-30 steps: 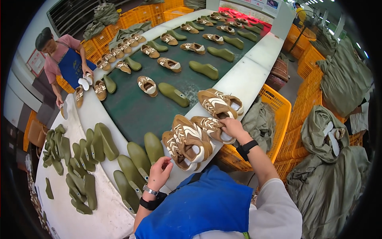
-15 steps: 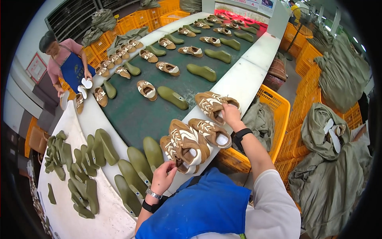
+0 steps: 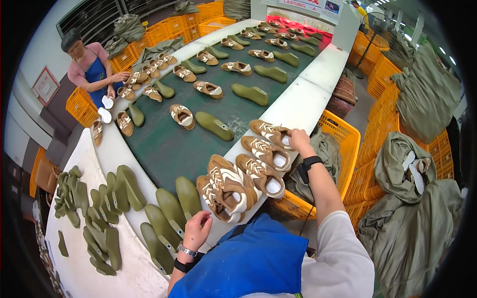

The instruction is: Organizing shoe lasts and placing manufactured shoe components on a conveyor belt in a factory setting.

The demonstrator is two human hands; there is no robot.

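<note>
1. The right hand [image 3: 299,142] pinches the heel end of a brown-and-white shoe [image 3: 266,130]; the toe points left, away from the fingers.
2. That shoe sits over the white ledge [image 3: 318,82], just beyond more shoes [image 3: 266,153].
3. The left hand [image 3: 197,230], fingers loosely parted, is beside the nearest shoe [image 3: 214,195]; contact is hard to judge.

Green belt [image 3: 159,148], white ledges around it. On belt: brown-white shoes [image 3: 182,117] and green lasts [image 3: 214,126] in rows toward far end. Right ledge [image 3: 310,89], near end: shoe cluster [image 3: 258,170], some overlapping. Left ledge [image 3: 211,38]: shoe row [image 3: 154,66] lengthwise. Near ledge [image 3: 118,153], right part: lasts group [image 3: 169,206]. White table [image 3: 141,283] beside near ledge: last pile [image 3: 113,248], single last [image 3: 62,243] near left edge.
</note>
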